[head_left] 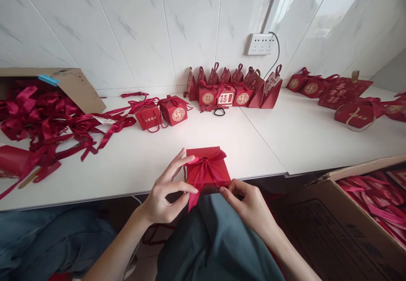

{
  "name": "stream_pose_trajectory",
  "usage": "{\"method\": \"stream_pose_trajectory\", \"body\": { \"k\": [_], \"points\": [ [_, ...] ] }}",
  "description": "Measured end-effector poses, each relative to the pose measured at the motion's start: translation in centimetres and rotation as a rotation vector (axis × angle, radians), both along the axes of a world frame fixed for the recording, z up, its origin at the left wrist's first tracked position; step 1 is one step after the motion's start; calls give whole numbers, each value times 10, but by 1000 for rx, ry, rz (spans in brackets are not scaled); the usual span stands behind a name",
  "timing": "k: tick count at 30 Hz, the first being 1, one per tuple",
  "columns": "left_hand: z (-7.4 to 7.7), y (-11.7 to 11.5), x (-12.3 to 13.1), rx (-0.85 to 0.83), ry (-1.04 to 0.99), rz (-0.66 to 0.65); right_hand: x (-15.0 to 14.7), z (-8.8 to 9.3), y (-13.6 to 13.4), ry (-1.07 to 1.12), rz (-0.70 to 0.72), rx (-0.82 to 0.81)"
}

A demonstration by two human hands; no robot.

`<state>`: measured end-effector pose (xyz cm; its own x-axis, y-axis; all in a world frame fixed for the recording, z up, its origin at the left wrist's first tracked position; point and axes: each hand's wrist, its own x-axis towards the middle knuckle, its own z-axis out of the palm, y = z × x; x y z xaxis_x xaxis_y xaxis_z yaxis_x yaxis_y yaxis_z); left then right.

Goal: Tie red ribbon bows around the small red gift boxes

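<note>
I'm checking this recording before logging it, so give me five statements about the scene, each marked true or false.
1. The left hand pinches a ribbon tail. True.
2. The bow on the red box is white. False: the bow is deep pinkish red.
3. A black ring lies on the white table. True.
4. The right hand is up at the power strip. False: it is at the red box.
5. The cardboard carton on the right is closed. False: it is open, with red ribbons showing inside.

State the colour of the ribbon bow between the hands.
The ribbon bow is crimson; see head view.
</note>
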<state>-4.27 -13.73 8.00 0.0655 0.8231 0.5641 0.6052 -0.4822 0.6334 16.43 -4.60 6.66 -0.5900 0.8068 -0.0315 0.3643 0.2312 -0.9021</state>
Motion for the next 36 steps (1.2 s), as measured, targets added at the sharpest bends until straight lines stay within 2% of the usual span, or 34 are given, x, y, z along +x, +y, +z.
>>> {"method": "stream_pose_trajectory", "body": {
  "k": [3,5,7,11,13,15,18,26,36],
  "points": [
    [1,-6,-6,-33,-237,30,15,8,9,-45,112,-34],
    [6,-5,-13,-3,-447,144,26,18,20,-57,186,-63],
    [13,1,-18,-62,-551,277,29,30,33,-50,145,-22],
    [30,22,-11,-482,-342,408,2,47,52,-48,-45,206],
    [34,30,-1,-547,-246,477,-19,49,56,-59,-44,248],
    [34,35,8,-529,-231,524,-35,46,56,-57,-41,247],
    [30,37,16,-489,-295,525,-44,39,53,12,-44,209],
    [13,35,26,-389,-570,531,-41,20,48,306,-33,-103],
    [7,36,29,-370,-590,542,-43,13,47,439,-19,-273]
  ]
}}
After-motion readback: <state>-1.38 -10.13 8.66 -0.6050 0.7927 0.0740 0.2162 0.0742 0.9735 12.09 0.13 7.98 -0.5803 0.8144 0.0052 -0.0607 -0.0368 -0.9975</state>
